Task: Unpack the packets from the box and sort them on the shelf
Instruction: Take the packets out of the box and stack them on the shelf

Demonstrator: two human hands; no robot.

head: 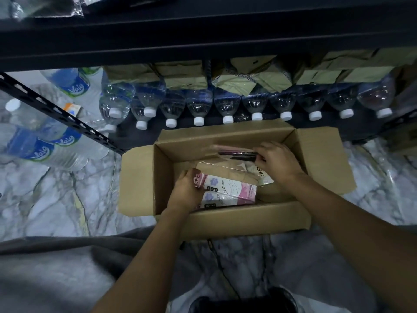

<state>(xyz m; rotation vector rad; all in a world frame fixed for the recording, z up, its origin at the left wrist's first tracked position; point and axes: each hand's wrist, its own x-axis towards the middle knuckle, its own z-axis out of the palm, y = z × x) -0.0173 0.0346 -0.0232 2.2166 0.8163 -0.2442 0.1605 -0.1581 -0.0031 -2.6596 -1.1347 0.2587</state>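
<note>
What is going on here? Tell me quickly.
A person reaches into an open cardboard box on the marble floor, in front of a black metal shelf. The left hand grips a pink-and-white packet at the box's left end. The right hand pinches a dark packet in clear wrap near the far wall. Both packets are inside the box, not yet on the shelf, where a row of water bottles lies.
</note>
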